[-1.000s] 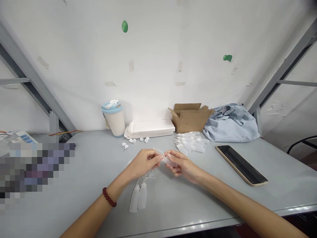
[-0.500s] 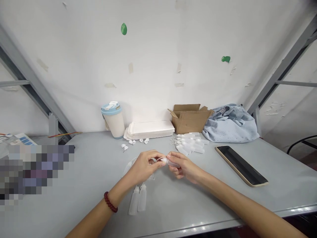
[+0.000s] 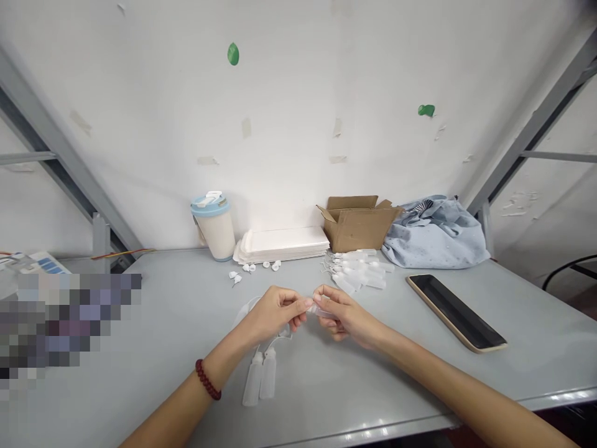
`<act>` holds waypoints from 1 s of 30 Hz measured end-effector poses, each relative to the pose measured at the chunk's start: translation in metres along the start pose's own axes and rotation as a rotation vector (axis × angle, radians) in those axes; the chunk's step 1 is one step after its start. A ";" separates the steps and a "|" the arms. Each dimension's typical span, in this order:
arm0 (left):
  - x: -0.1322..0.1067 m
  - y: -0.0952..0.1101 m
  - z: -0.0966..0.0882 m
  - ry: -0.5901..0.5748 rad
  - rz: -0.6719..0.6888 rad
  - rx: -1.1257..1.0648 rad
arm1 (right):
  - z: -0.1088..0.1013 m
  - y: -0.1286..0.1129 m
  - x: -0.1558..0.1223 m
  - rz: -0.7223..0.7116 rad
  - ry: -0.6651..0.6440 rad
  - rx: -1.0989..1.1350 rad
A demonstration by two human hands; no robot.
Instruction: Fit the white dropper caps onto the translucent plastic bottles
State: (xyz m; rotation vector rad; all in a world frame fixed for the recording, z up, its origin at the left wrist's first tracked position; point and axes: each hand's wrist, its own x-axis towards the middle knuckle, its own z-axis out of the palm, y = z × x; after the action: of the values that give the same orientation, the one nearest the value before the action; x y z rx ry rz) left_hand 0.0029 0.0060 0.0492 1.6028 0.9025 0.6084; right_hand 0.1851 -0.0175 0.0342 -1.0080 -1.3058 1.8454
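Over the middle of the grey table (image 3: 401, 367) my left hand (image 3: 275, 311) and my right hand (image 3: 342, 314) meet fingertip to fingertip. Together they pinch a small translucent plastic bottle (image 3: 321, 308): the right hand wraps its body, the left hand's fingers are closed on its cap end. Just below my left hand, two more small white bottles (image 3: 260, 374) lie side by side on the table, joined to a thin clear strip. A pile of several similar bottles (image 3: 357, 269) lies beyond my right hand.
A lidded cup (image 3: 214, 225), a stack of white trays (image 3: 282, 242), an open cardboard box (image 3: 357, 222) and a blue cloth bundle (image 3: 436, 233) line the wall. Small white caps (image 3: 252, 269) lie scattered nearby. A phone (image 3: 454, 310) rests at the right. Metal frame struts stand on both sides.
Both hands stayed together on the bottle, with the fingers shifting slightly at its cap end. The rest of the table is unchanged.
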 end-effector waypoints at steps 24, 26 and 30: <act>-0.004 0.000 0.005 0.076 0.119 0.157 | -0.004 -0.003 0.001 0.060 0.035 0.060; -0.004 0.001 0.006 0.088 0.149 0.145 | -0.004 -0.003 0.001 0.061 0.035 0.063; -0.002 0.002 0.007 0.039 0.070 0.113 | -0.002 -0.006 -0.001 0.037 0.018 0.045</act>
State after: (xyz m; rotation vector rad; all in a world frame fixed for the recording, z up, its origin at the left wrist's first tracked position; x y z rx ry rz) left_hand 0.0076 0.0008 0.0499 1.7355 0.9264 0.6493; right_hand 0.1880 -0.0151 0.0399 -1.0287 -1.2368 1.8810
